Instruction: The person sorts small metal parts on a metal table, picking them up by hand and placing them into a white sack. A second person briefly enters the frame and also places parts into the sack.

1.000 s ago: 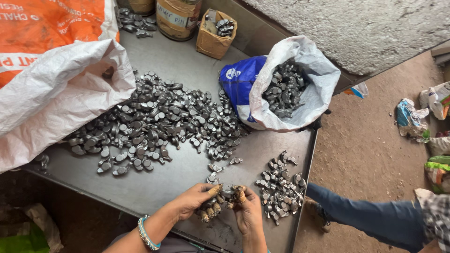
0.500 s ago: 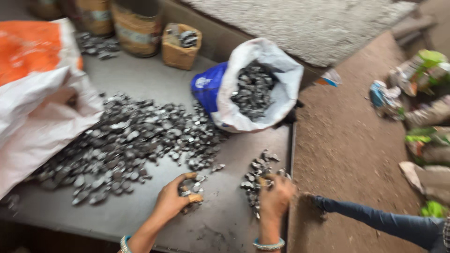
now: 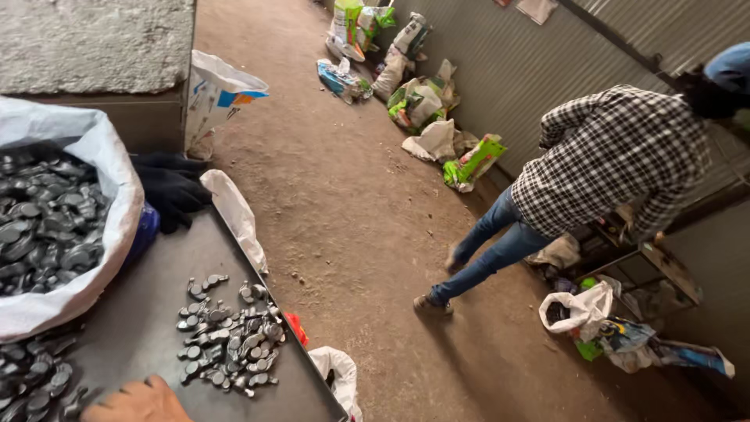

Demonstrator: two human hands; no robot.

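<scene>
The dark surface (image 3: 156, 328) ends near our small pile of metal pieces (image 3: 230, 344). Our one visible hand (image 3: 137, 402) lies flat, open, empty; a careless push might spill them.

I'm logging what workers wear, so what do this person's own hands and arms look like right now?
Only one hand shows, at the bottom edge of the view: bare, no glove, no ring visible on the fingers. The wrist and arm are cut off, so any sleeve or bangle cannot be seen.
</scene>
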